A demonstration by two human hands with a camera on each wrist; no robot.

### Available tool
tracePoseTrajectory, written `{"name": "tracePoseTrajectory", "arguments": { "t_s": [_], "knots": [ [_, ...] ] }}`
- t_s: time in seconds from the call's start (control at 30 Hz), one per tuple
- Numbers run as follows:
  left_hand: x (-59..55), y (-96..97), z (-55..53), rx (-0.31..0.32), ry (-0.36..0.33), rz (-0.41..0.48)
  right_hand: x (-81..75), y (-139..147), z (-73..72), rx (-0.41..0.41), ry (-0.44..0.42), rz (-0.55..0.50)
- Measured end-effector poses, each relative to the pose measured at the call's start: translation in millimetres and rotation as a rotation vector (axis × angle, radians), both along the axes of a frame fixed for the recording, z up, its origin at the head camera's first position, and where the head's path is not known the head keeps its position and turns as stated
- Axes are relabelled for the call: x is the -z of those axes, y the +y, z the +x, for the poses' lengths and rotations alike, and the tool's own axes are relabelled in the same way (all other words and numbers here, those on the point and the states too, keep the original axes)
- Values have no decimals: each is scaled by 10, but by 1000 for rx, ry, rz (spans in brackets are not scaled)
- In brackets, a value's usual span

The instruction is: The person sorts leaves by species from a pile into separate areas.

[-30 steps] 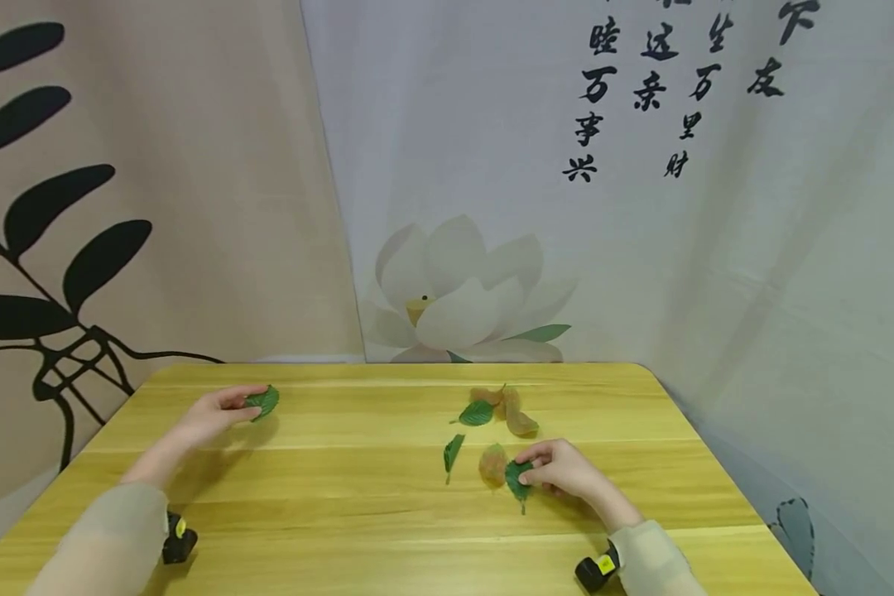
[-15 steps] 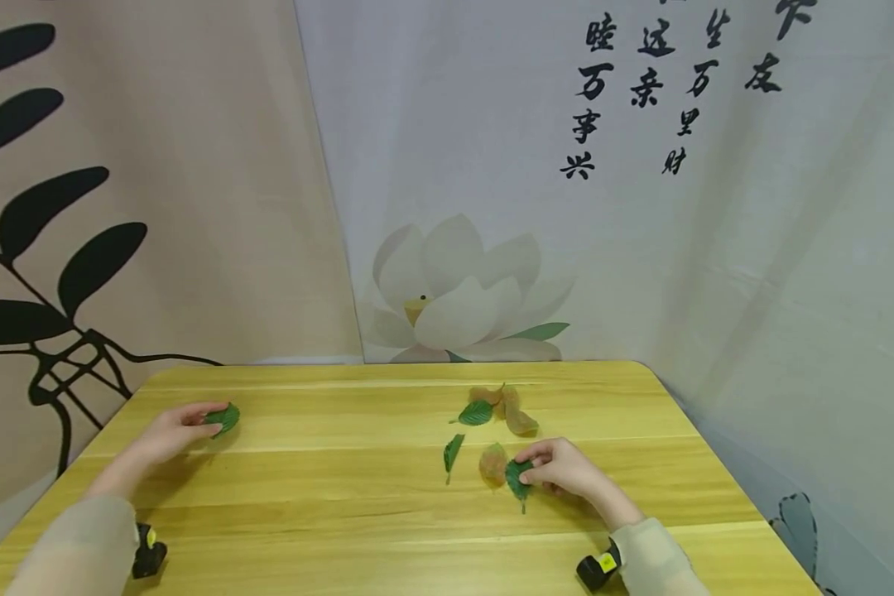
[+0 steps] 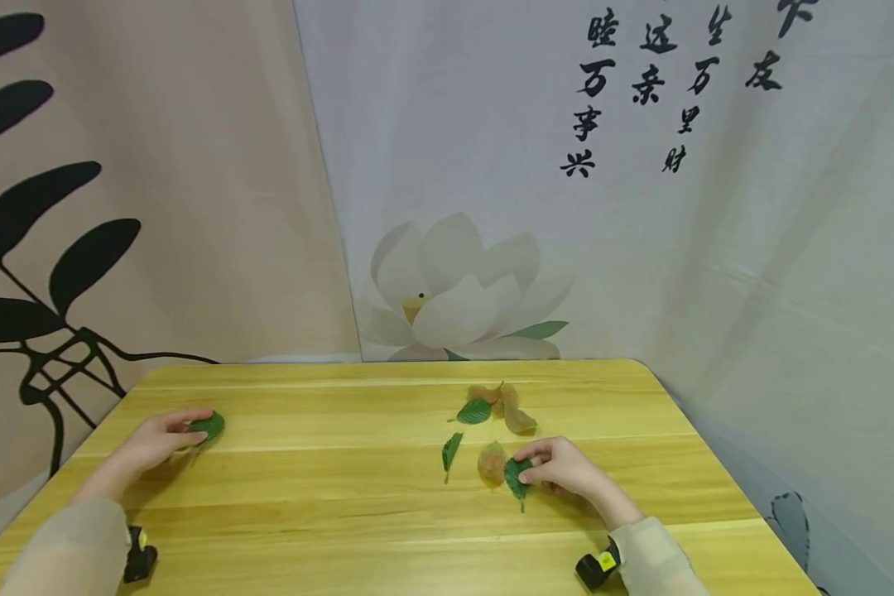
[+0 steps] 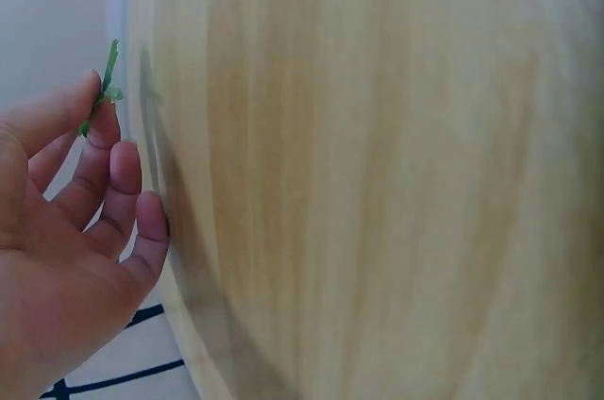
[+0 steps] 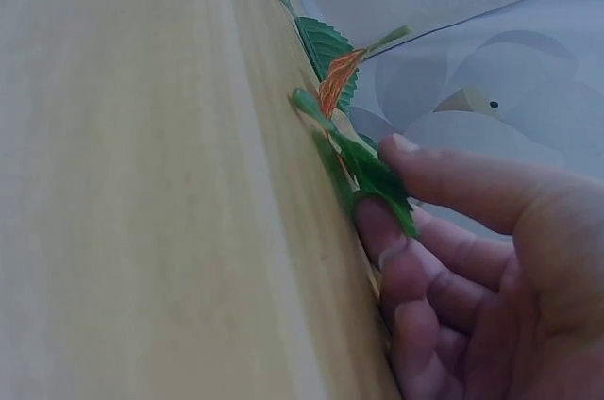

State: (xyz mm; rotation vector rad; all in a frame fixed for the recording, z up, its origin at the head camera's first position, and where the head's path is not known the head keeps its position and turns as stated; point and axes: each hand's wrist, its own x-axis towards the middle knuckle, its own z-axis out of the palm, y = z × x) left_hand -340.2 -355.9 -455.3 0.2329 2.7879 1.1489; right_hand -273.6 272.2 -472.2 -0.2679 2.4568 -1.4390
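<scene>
At the table's left side my left hand (image 3: pixel 158 440) pinches a green leaf (image 3: pixel 209 426) between thumb and fingers. In the left wrist view that leaf (image 4: pixel 109 89) is seen nearly edge-on, above the table surface. Right of the table's middle, my right hand (image 3: pixel 562 469) pinches another green leaf (image 3: pixel 516 478), stem pointing toward me. A brownish leaf (image 3: pixel 492 465) lies just left of it. The right wrist view shows the pinched leaf (image 5: pixel 373 169) close over the wood, with an orange-brown leaf (image 5: pixel 338 79) and a toothed green leaf (image 5: pixel 326 46) beyond.
A narrow green leaf (image 3: pixel 450 454) lies left of the brownish one. Farther back, a green leaf (image 3: pixel 474 411) lies against several brown leaves (image 3: pixel 520 420). The wooden table (image 3: pixel 328 513) meets a printed curtain (image 3: pixel 268 207) at its back edge.
My left hand has moved left and slightly toward me, carrying its green leaf. The right hand and the leaves near it stay in place.
</scene>
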Motion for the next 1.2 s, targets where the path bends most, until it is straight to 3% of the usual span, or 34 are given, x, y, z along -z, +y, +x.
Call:
{"name": "tracePoseTrajectory", "arguments": {
  "t_s": [0.47,0.7,0.83,0.97,1.2],
  "knots": [
    [29,-117,14,-24,-5,-58,-66,-106,-36,-30,26,-21],
    [25,-80,5,-6,-23,-69,-263,-267,-101,-16,111,-27],
    [6,-8,10,-6,-39,-59,-460,-523,-189,-3,159,6],
    [29,-5,1,-15,-66,-54,-605,-911,-331,-48,176,-41],
    [54,-25,-13,-20,-95,3,-610,-1678,-586,-133,179,-78]
  ]
}}
